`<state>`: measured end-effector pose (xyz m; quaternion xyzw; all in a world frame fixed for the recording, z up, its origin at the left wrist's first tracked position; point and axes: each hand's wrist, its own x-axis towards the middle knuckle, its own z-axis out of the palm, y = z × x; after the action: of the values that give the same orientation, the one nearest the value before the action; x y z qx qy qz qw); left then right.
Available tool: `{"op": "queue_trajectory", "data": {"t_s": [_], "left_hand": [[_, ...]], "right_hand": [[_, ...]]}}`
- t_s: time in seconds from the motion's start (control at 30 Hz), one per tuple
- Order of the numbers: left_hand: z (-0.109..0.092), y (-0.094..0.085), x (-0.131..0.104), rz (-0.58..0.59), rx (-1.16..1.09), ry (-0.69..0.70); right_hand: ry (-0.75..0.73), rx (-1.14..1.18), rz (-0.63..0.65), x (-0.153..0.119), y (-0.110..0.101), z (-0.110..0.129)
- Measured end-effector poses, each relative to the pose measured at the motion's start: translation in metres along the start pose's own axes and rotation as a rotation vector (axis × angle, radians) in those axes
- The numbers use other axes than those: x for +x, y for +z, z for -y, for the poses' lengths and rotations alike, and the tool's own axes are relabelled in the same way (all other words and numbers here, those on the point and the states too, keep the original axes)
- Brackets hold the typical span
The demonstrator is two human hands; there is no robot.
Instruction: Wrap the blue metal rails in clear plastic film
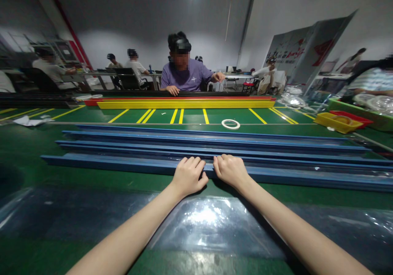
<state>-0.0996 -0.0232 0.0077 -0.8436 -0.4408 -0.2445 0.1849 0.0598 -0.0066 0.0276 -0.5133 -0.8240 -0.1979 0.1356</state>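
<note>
Several long blue channel strips (123,165) lie side by side across the green table. My left hand (189,176) curls its fingers over the nearest strip, a little left of centre, with its thumb on the near side. Close by on the right, my right hand (229,168) grips the same strip with bent fingers, its thumb mostly hidden. A narrow gap separates the two hands. Under my forearms, clear plastic film (211,221) is spread along the near part of the table, shining with reflected light.
Beyond the blue strips lie a roll of tape (231,124) and long yellow (184,104) and red strips. A yellow tray (339,122) stands at the right. Across the table sits a person in a purple shirt (196,76). White scraps (32,120) lie at the left.
</note>
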Motion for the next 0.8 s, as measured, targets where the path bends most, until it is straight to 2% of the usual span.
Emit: {"op": "queue_trajectory", "data": {"t_s": [0.33, 0.67, 0.8], "left_hand": [[-0.003, -0.003, 0.000, -0.049, 0.064, 0.079], [-0.003, -0.001, 0.000, -0.045, 0.075, 0.083], [-0.003, -0.003, 0.001, -0.008, 0.039, 0.094]], "right_hand": [[0.051, -0.060, 0.014, -0.025, -0.008, -0.019], [0.084, -0.043, -0.020, -0.025, -0.006, -0.018], [0.094, -0.025, -0.040, -0.026, -0.005, -0.019]]}}
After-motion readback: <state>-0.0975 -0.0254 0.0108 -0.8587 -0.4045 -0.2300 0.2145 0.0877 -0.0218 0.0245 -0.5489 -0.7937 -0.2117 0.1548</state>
